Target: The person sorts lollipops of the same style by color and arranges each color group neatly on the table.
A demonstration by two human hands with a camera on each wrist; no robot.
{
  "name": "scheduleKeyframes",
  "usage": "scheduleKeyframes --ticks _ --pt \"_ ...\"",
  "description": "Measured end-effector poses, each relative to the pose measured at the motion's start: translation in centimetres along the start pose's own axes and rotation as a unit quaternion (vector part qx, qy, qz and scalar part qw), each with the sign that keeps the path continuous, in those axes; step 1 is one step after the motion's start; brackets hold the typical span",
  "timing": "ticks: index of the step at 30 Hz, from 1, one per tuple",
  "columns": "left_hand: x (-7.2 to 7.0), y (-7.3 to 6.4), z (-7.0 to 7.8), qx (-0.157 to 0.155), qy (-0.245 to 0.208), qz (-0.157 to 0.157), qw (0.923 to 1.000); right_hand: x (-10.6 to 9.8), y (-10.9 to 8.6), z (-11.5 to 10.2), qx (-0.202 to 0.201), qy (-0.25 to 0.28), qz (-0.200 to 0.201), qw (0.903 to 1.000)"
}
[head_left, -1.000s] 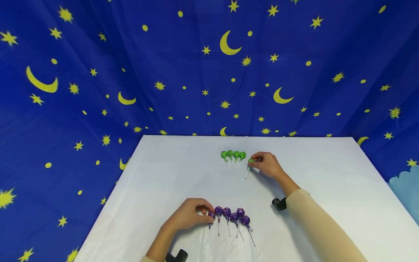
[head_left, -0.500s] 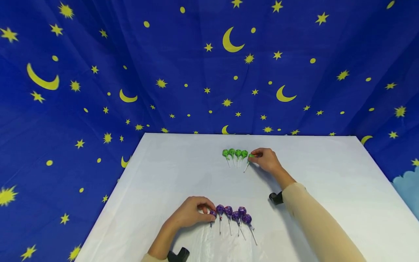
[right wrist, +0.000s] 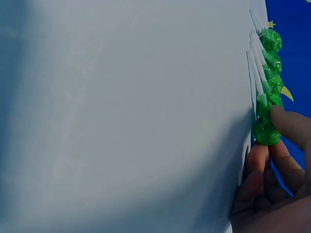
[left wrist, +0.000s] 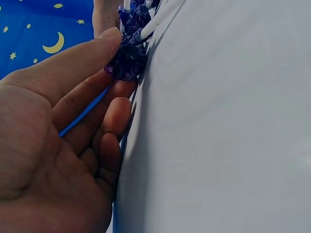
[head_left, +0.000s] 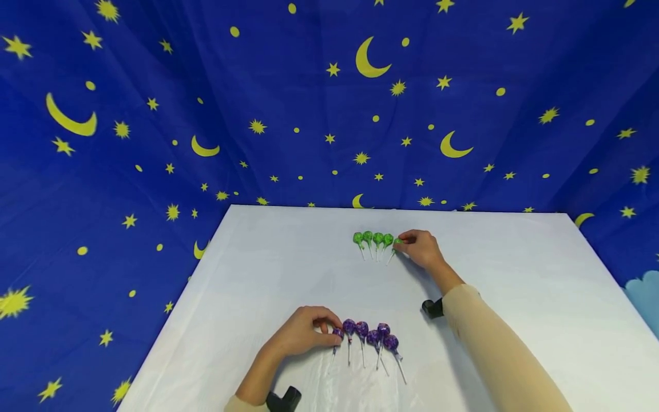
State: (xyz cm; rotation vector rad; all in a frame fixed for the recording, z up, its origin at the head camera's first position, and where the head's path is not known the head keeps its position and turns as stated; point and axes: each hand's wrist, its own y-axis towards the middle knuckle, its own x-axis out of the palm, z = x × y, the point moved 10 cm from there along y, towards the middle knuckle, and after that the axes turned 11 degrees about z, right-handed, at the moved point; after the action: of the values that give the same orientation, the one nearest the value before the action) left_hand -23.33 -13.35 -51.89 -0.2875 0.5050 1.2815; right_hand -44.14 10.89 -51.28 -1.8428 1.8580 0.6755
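Note:
At the near side of the table, my left hand (head_left: 307, 332) pinches the head of a purple-wrapped lollipop (left wrist: 127, 65) between thumb and fingers. It is the leftmost of a row of purple lollipops (head_left: 362, 329), whose sticks point toward me. Farther back, my right hand (head_left: 422, 249) pinches the head of a green-wrapped lollipop (right wrist: 267, 132) at the right end of a row of several green lollipops (head_left: 378, 238). That lollipop lies close beside its neighbour, stick toward me. In the right wrist view the green heads line up, partly overlapping.
Both rows lie on a white table (head_left: 278, 269). Behind it hangs a blue cloth (head_left: 309, 103) with yellow moons and stars. A black wrist mount (head_left: 432, 308) sits under the right forearm and another black mount (head_left: 284, 399) under the left.
My right hand has brought its green lollipop leftward, closing the gap to the green row. My left hand keeps its pinch on the purple lollipop. The head view has shifted slightly.

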Motion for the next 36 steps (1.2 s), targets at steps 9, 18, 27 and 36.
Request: scheduleKeyframes --ticks 9,18,27,36 --pt "-0.2 -0.6 -0.1 -0.006 -0.005 0.004 1.0000 0.5 -0.3 0.0 0.001 0.007 0.005 1.0000" --pt "-0.1 -0.4 0.1 0.003 -0.013 0.009 0.9999 0.4 -0.1 0.0 -0.005 0.009 0.014 0.9999" --pt "0.0 -0.2 0.0 -0.006 -0.001 0.009 0.9999 0.1 0.4 0.9 -0.008 0.025 0.014 0.9995" --pt "-0.1 0.0 -0.1 -0.010 0.000 0.013 0.9999 -0.9 0.2 0.1 -0.029 0.036 0.036 0.9983"
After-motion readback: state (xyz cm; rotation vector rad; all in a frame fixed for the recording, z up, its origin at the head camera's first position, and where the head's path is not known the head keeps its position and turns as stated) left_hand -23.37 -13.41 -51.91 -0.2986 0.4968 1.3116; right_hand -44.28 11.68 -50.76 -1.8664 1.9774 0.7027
